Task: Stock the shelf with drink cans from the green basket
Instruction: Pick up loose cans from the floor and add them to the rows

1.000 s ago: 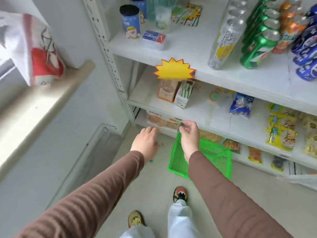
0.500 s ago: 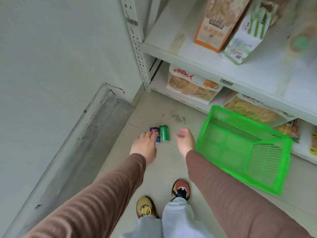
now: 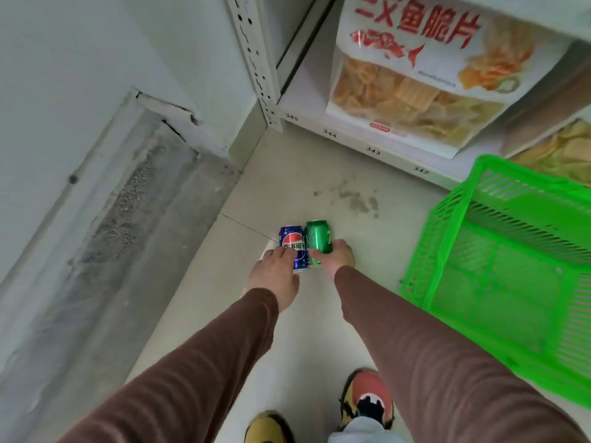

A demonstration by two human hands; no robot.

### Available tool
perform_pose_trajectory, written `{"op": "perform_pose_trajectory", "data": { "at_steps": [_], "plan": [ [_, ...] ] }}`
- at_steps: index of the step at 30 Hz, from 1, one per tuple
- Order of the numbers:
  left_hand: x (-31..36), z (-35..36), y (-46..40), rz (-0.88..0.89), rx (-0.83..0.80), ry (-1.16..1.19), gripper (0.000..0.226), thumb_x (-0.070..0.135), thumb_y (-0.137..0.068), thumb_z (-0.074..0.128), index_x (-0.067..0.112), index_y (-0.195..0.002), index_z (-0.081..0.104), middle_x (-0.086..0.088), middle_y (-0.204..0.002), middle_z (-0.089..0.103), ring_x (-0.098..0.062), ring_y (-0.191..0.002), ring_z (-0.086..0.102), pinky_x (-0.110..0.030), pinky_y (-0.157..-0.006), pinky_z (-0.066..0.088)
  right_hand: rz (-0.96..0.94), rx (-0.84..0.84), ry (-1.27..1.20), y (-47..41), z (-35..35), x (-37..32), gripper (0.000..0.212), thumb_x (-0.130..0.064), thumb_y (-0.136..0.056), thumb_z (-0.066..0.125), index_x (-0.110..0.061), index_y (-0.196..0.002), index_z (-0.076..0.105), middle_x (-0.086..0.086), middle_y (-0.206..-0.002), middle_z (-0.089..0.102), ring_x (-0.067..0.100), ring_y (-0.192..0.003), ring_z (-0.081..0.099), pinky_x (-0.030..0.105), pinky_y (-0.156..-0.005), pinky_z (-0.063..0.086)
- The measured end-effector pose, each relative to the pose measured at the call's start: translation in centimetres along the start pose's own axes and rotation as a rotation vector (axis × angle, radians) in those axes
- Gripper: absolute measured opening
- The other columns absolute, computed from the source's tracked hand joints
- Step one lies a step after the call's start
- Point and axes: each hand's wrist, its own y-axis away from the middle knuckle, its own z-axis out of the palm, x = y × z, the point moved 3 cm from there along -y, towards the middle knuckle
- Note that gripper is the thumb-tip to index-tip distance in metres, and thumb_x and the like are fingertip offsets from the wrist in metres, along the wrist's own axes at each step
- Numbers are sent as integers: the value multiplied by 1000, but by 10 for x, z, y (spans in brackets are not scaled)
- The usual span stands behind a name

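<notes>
reaching low, the left hand [image 3: 277,266] holds the blue can [image 3: 292,247]. the right hand [image 3: 338,258] holds the green can [image 3: 318,239], both off the floor [image 3: 319,314] to lift shelfward.

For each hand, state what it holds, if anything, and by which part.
Left hand grips the blue can round its lower side; right hand grips the green can likewise.

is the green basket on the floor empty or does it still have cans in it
Empty as far as visible: only mesh shows inside the green basket; its right part is cut off.
</notes>
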Motion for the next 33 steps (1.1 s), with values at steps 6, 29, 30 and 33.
{"op": "perform_pose_trajectory", "data": {
  "at_steps": [6, 29, 30, 33],
  "plan": [
    [-13, 24, -16, -36, -7, 61, 43, 25, -87, 52, 20, -130, 47, -1, -125, 54, -23, -112, 48, -36, -89, 46, 11, -16, -88, -34, 25, 10, 67, -40, -78, 83, -4, -127, 54, 14, -126, 61, 31, -112, 62, 43, -98, 51],
    [223, -369, 266, 241, 110, 33, 49, 29, -83, 55, 21, -130, 46, -4, -125, 52, -27, -117, 47, -38, -95, 43, -204, 78, -843, 454, -319, -141, 55, -32, -81, 82, -20, -127, 54, 11, -122, 68, 26, -95, 71, 43, -75, 59],
    [240, -391, 281, 275, 138, 23, 47, 29, -82, 55, 20, -127, 47, -4, -122, 53, -28, -116, 47, -38, -95, 44, -216, 80, -936, 482, -341, -148, 55, -37, -83, 79, -20, -129, 54, 10, -121, 69, 26, -96, 70, 46, -79, 58],
    [293, -452, 316, 383, 210, 11, 47, 29, -80, 56, 21, -126, 48, -3, -122, 53, -27, -116, 48, -38, -94, 44, -281, 43, -1179, 550, -403, -163, 49, -50, -81, 68, -24, -122, 58, 8, -107, 71, 25, -88, 69, 42, -78, 54]
  ]
}}
